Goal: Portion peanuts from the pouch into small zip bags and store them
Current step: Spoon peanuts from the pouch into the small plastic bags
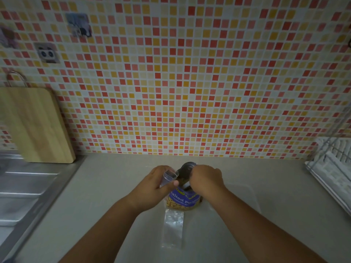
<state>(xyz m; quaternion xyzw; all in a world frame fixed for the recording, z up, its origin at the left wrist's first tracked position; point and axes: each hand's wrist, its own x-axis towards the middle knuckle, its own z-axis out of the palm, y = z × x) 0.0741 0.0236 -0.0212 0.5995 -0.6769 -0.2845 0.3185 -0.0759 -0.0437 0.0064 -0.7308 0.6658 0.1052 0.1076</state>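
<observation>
A blue peanut pouch [183, 198] labelled "Salted Peanuts" stands on the counter with its top open and tilted away from me. My left hand [152, 188] holds a small clear zip bag [168, 177] beside the pouch's mouth, thumb across its front, the bag's opening facing up. My right hand [206, 180] grips the pouch's open top from the right; its fingertips are hidden behind the rim. Another empty zip bag [173, 229] lies flat on the counter just in front of the pouch.
A wooden cutting board [36, 124] leans on the tiled wall at the left, over a steel sink's drainboard [24, 188]. A white wire dish rack [332, 168] stands at the right edge. A faint clear plastic sheet [241, 196] lies right of the pouch.
</observation>
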